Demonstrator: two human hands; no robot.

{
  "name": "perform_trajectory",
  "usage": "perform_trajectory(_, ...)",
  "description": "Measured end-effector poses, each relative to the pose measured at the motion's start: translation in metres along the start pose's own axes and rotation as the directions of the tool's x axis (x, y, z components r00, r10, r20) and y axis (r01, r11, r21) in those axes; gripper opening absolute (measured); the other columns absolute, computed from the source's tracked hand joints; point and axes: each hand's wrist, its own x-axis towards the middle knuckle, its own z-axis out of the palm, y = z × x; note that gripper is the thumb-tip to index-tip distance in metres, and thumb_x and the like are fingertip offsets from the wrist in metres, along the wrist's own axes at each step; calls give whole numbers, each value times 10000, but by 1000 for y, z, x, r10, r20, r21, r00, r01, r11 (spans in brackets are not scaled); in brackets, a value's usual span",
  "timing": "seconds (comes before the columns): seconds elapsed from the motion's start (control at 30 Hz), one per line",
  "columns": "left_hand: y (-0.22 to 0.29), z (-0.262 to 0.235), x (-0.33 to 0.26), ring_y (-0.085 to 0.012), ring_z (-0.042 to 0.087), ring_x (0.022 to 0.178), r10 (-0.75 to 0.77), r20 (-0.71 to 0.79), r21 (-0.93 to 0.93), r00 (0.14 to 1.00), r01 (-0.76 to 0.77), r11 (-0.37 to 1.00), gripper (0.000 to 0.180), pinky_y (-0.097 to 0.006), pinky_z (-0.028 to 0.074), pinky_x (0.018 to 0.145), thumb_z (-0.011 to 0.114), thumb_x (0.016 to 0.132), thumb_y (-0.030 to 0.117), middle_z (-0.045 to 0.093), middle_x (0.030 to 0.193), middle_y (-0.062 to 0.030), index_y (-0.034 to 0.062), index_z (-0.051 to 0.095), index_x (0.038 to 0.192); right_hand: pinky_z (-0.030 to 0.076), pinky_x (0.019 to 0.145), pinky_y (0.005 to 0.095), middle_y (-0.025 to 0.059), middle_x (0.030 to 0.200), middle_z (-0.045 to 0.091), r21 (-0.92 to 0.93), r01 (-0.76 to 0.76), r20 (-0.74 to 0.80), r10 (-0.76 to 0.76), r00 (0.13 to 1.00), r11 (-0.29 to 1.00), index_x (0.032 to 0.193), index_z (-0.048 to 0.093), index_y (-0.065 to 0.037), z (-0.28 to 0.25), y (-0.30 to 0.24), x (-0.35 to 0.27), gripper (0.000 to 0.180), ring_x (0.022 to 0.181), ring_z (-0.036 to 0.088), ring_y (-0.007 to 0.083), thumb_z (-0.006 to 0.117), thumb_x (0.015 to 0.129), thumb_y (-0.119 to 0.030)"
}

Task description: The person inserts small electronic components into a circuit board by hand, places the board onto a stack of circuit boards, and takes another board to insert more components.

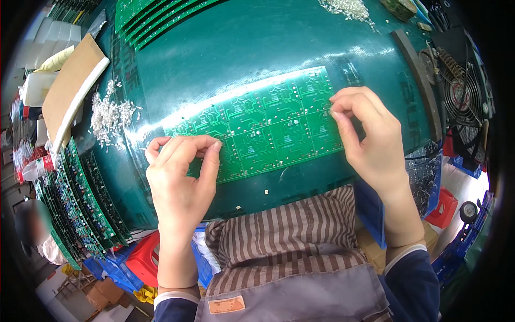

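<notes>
A green panel of joined circuit boards (273,144) lies on the green mat in front of me, slightly tilted, its right end farther away. Over the panel's left part, my left hand (185,166) is closed, thumb and index fingertips pinched together; anything between them is too small to make out. At the panel's right edge my right hand (370,134) is also closed in a pinch, its fingertips by the board's rim. I cannot make out what, if anything, it holds. Some small pale parts sit on the panel's surface.
Clear small parts lie in one pile (110,115) at left and another pile (348,8) at far right. Stacked green boards (161,21) stand at the back. Populated boards (80,198) line the left edge. A dark bar (416,80) and a fan (461,94) are at right.
</notes>
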Motion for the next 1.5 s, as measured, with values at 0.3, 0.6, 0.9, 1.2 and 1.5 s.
perform_trajectory(0.3,1,-1,8,-197,642,712,47,-20,49,999,-46,998,68,-406,396,944,744,828,48,681,774,-28,78,685,841,515,764,385,143,912,622,-36,34,36,-32,999,999,900,586,11,-7,-4,12,117,891,628,328,660,824,63)
perform_trajectory(0.6,4,-5,-2,-237,649,723,21,3,111,1000,-21,994,83,-457,373,1006,735,817,50,679,770,-49,80,657,816,527,711,390,157,859,666,20,-65,141,61,988,998,932,672,-2,-32,32,67,113,777,662,313,703,824,-15)
perform_trajectory(0.9,10,0,2,-230,660,696,90,-52,123,995,-83,989,74,-472,365,1029,749,795,56,689,744,-49,77,680,779,510,844,436,132,884,657,-248,32,-44,-44,998,968,829,695,-55,-10,94,149,68,930,622,339,742,805,-99)
perform_trajectory(1.2,5,-6,4,-249,653,681,138,31,132,990,-141,981,58,-507,366,1003,743,814,76,673,727,-58,68,691,789,490,822,442,119,833,631,-320,100,-119,-145,982,942,851,633,-51,-10,61,128,66,906,611,328,694,856,-76)
perform_trajectory(1.5,1,3,-8,-227,633,783,94,2,84,996,-94,992,52,-499,341,1002,731,848,94,658,811,-43,70,690,870,505,791,408,112,837,616,-266,151,-63,-173,983,952,855,652,-24,0,44,74,66,882,593,315,697,813,-1)
